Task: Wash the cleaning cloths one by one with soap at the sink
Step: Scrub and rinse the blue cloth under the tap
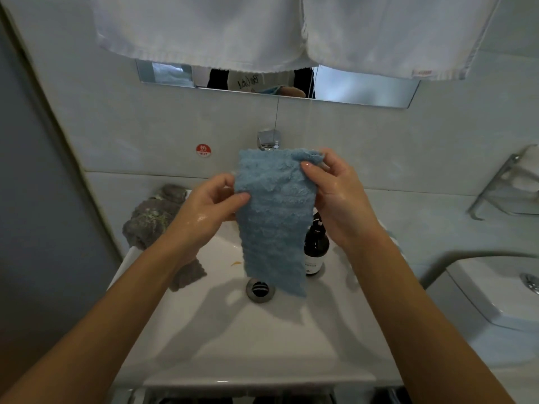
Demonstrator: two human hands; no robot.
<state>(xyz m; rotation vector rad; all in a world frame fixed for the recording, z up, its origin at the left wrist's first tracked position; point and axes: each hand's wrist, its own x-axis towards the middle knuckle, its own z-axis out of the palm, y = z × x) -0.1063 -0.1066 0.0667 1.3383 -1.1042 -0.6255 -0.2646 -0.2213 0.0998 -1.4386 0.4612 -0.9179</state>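
Blue cloth (272, 217): fluffy ribbed cleaning cloth, held up unfolded over the sink, hanging from its top edge just in front of the tap, lower corner dangling above the drain
White towels (291, 30): two, hanging side by side across the top of the view, covering most of the mirror
Sink (262, 339): white basin, wet-looking, with a small orange speck on its inner wall left of the blue cloth
Mirror (364, 88): narrow strip showing below the towels
Grey cloths (154, 217): bunched heap on the sink's left rear rim; another grey piece lower down, partly hidden by the left forearm
Left hand (210, 208): wet; thumb and fingers pinching the left edge of the blue cloth about a third of the way down
Right hand (335, 196): wet; thumb and fingers pinching the top right corner of the blue cloth
Wall rack (507, 185): metal, at right, holding something pale
Soap bottle (316, 246): dark pump bottle, upright on the sink's rear, partly behind the blue cloth
Tap (269, 139): chrome, wall side, centre
Drain (260, 290): round metal, basin floor
Sticker (203, 150): red, marked HOT, on the wall left of the tap
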